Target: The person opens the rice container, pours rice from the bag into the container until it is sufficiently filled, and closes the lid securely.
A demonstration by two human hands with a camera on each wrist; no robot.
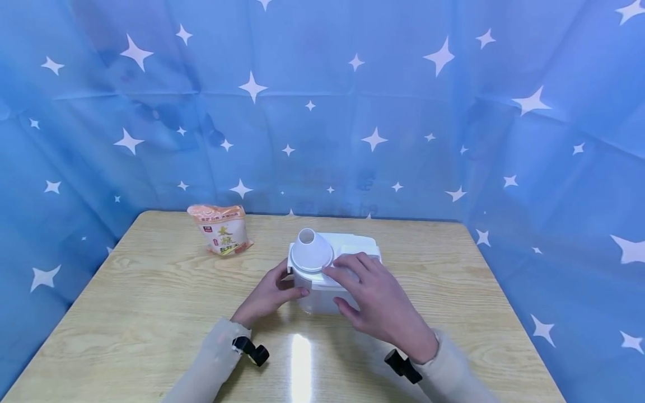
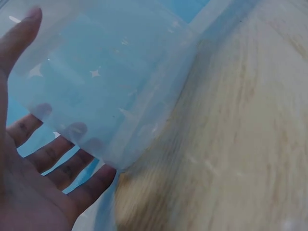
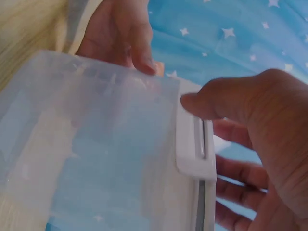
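Pink-and-white pouch [image 1: 223, 232] left of translucent container [image 1: 322, 300]

The left hand [image 2: 36, 192] grips a translucent container [image 2: 130, 77], blue starred cloth [image 2: 186, 8] showing through.

Seen from my remote station: one left hand [image 1: 269, 294] and one right hand [image 1: 380, 299], two sleeves [image 1: 204, 364] and two black wrist devices [image 1: 403, 366]. On one desk [image 1: 166, 291], I count one clear box [image 1: 319, 302], one white lid [image 1: 353, 242], one white cone [image 1: 312, 254] and one bag [image 1: 224, 230]. The left wrist view shows me four fingers [image 2: 89, 190] and one thumb [image 2: 23, 36]. White stars [image 1: 374, 139] on the blue curtain [image 1: 322, 140] run to dozens.
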